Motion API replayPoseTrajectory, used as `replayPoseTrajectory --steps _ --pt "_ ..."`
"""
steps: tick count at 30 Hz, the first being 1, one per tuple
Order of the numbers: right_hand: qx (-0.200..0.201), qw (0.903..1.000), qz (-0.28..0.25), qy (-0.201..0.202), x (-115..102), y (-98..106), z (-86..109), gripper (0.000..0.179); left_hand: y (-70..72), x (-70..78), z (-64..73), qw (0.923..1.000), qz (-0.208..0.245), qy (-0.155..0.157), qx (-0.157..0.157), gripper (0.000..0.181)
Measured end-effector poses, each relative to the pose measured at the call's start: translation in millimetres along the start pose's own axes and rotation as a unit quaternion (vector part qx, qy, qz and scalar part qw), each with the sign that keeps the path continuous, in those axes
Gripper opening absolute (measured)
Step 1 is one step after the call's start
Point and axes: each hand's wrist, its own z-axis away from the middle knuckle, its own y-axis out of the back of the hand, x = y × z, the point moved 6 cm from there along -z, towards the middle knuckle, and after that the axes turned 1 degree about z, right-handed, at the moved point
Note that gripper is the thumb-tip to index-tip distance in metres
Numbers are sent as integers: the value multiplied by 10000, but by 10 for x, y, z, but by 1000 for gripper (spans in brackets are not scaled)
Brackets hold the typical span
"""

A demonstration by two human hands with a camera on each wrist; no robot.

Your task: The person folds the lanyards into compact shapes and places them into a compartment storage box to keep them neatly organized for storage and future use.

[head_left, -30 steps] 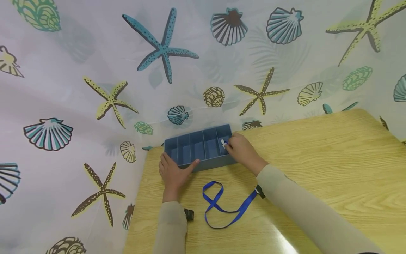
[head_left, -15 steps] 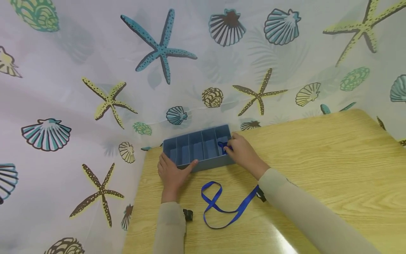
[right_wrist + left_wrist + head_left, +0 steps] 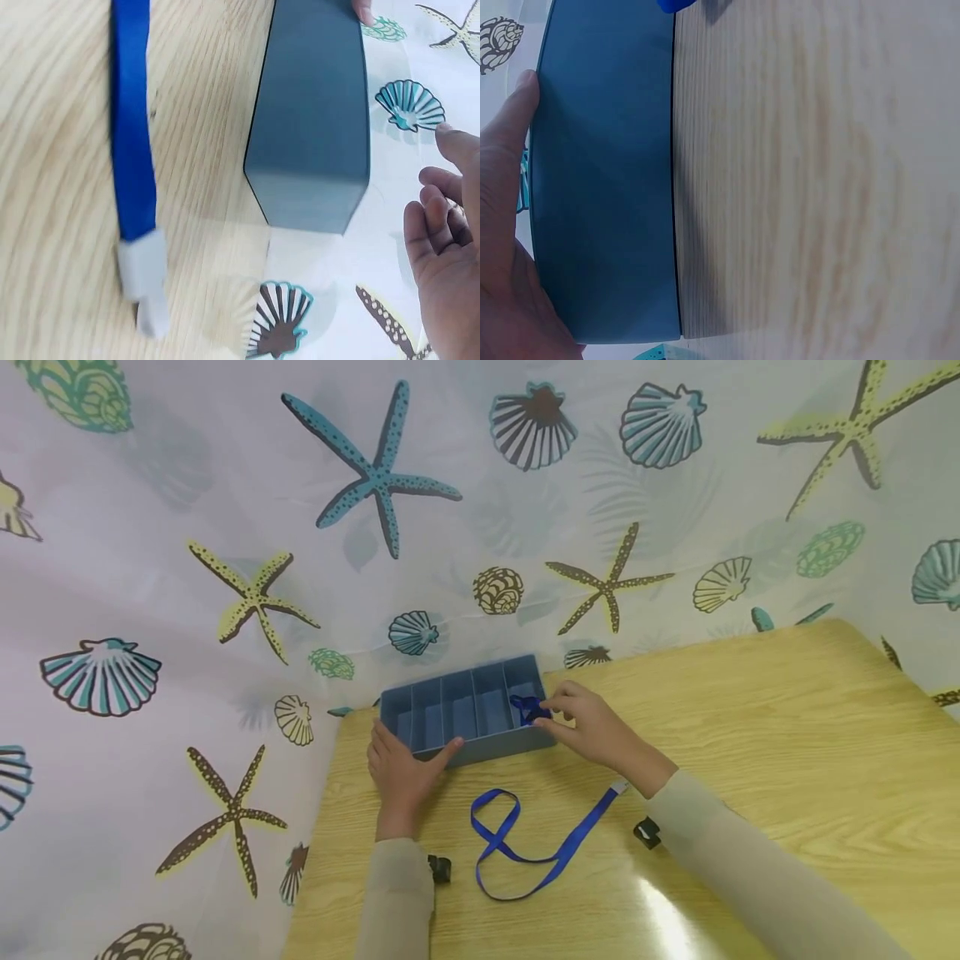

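A blue divided box (image 3: pixel 487 747) with several compartments stands at the table's back left. My left hand (image 3: pixel 402 772) holds its left front corner, thumb along the front rim and fingers over the left end; the left wrist view shows the thumb (image 3: pixel 517 112) at the rim. A bunched blue lanyard (image 3: pixel 528 708) lies in the rightmost compartment. Right over that compartment's front right corner is my right hand (image 3: pixel 592 727), thumb and fingers apart, nothing between them. A second blue lanyard (image 3: pixel 573 842) lies looped on the table in front, its white clip (image 3: pixel 144 274) pointing right.
The wooden table (image 3: pixel 750 735) extends to the right. A white cloth printed with starfish and shells (image 3: pixel 450 527) hangs behind the box and along the left side. Small black devices (image 3: pixel 647 832) show beside both sleeves.
The bunched lanyard with its white clip has gone down from my right fingers into the rightmost compartment. My right fingers have opened and drawn slightly right. The left hand stays on the box.
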Motion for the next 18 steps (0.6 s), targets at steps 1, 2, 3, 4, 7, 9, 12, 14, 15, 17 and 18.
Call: replayPoseTrajectory --steps 1,2,3,4,7,9,12,14,15,17,18 --pt "0 10000 -55 2 5 29 29 30 1 5 -2 10000 10 -2 4 152" --pt "-14 10000 -62 -2 16 57 58 29 0 12 -4 10000 18 -10 1 152" --pt "-43 10000 -53 -16 27 82 87 29 -1 19 -6 10000 25 -23 4 152" --pt "-71 10000 -25 0 41 98 113 27 -1 26 -7 10000 29 -36 2 152" --pt "-275 9996 -13 -26 64 126 196 26 8 41 3 10000 24 -32 9 152" --pt "-435 9990 -22 -62 71 127 258 23 20 45 18 10000 36 -21 29 152" --pt "-683 9976 -103 -99 61 125 344 18 41 41 38 9999 113 18 77 151" --pt "-814 9965 -162 -91 53 130 392 15 46 34 41 9998 138 10 137 151" --pt "-863 9960 -187 -94 46 135 412 15 48 32 39 9997 157 1 164 151" --pt "-918 9955 -214 -67 39 151 447 14 49 30 33 9996 172 -31 213 151" --pt "-940 9953 -209 -57 39 159 463 13 48 31 28 9996 152 -54 238 151"
